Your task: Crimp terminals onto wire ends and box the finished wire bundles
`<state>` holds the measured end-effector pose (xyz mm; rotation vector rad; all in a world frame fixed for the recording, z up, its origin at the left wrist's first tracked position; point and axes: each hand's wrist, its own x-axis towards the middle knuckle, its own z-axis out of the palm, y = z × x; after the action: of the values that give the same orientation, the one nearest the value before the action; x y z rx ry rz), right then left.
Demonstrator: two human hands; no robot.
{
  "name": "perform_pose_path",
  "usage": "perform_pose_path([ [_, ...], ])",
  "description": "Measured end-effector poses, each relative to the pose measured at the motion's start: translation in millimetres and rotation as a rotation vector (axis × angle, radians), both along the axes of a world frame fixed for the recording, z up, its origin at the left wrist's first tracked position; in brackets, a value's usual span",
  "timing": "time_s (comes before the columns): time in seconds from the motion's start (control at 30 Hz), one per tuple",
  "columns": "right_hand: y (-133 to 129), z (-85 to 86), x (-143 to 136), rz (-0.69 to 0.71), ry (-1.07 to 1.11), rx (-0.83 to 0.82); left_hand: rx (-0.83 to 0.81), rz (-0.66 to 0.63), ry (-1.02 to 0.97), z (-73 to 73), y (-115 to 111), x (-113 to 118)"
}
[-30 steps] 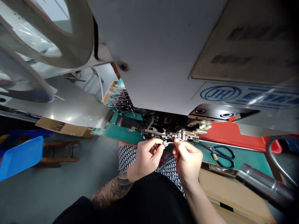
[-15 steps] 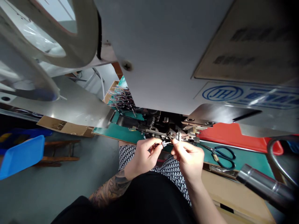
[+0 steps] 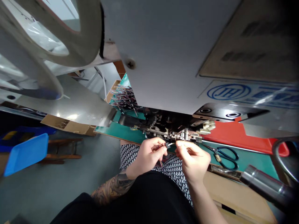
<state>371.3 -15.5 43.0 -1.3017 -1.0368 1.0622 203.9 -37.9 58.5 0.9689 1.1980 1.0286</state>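
Note:
My left hand (image 3: pixel 153 153) is closed in a pinch on a thin cable with a small grey piece (image 3: pixel 168 145) at its tip. A short white wire end (image 3: pixel 171 143) sticks out toward the right, and fine reddish wires (image 3: pixel 161 164) hang below the palm. My right hand (image 3: pixel 194 156) is pinched just to the right of that tip; what lies between its fingertips is too small to make out. Both hands are close in front of the metal tooling (image 3: pixel 184 134) at the base of a large grey machine (image 3: pixel 158 62).
Scissors with dark handles (image 3: pixel 225 156) lie on the green bench top (image 3: pixel 257 161), near a red tray (image 3: pixel 235 133). Behind the tooling is a heap of cut wires (image 3: pixel 125 96). A metal cylinder (image 3: pixel 261 179) juts in at right. A blue tray (image 3: pixel 26 154) stands at left.
The view has shifted slightly, moving the scene a little to the right. Fine wires now show under my left hand. Both hands keep their pinch near the tooling.

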Motion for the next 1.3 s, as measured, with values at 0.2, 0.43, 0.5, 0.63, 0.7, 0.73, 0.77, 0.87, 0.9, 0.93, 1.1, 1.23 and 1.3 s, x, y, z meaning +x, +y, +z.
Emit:
perform_pose_path([
  [0.2, -3.5, -7.1, -3.8, -0.156, -0.175, 0.121, 0.169, 0.054, 0.224, -4.4, -3.7, 9.2],
  [0.43, -1.6, -4.7, -9.8, -0.175, -0.156, 0.124, 0.147, 0.081, 0.217, -1.0, -0.3, 8.7],
  [0.5, -1.1, -4.6, -10.9, -0.162, -0.152, 0.128, 0.136, 0.084, 0.213, 1.2, -0.2, 7.9],
  [0.63, -0.6, -4.7, -11.4, -0.144, -0.14, 0.119, 0.134, 0.091, 0.212, 2.8, -1.0, 7.0],
  [0.7, -0.4, -4.0, -11.7, -0.144, -0.133, 0.117, 0.137, 0.097, 0.221, 2.1, -1.2, 7.4],
  [0.73, -0.3, -3.8, -12.0, -0.146, -0.134, 0.119, 0.141, 0.104, 0.228, 1.4, -1.3, 7.8],
  [0.77, -0.2, -3.8, -12.1, -0.149, -0.136, 0.123, 0.149, 0.111, 0.236, 0.6, -1.3, 8.1],
  [0.87, -0.3, -6.1, -11.3, -0.141, -0.157, 0.154, 0.199, 0.129, 0.292, -2.3, -1.3, 7.7],
  [0.9, -0.5, -7.3, -10.4, -0.129, -0.17, 0.173, 0.219, 0.128, 0.325, -3.1, -1.3, 6.8],
  [0.93, -0.7, -8.5, -9.0, -0.115, -0.187, 0.199, 0.237, 0.119, 0.359, -3.8, -1.3, 5.5],
  [1.1, -2.6, -7.5, 0.1, -0.021, -0.267, 0.341, 0.23, -0.047, 0.411, -7.1, -2.4, -3.4],
  [1.23, -7.4, -1.1, 8.6, 0.089, -0.282, 0.378, 0.183, -0.16, 0.312, -12.9, -5.4, -10.4],
  [1.3, -11.1, -0.9, 14.3, 0.152, -0.285, 0.394, 0.17, -0.204, 0.26, -14.4, -8.3, -16.2],
])
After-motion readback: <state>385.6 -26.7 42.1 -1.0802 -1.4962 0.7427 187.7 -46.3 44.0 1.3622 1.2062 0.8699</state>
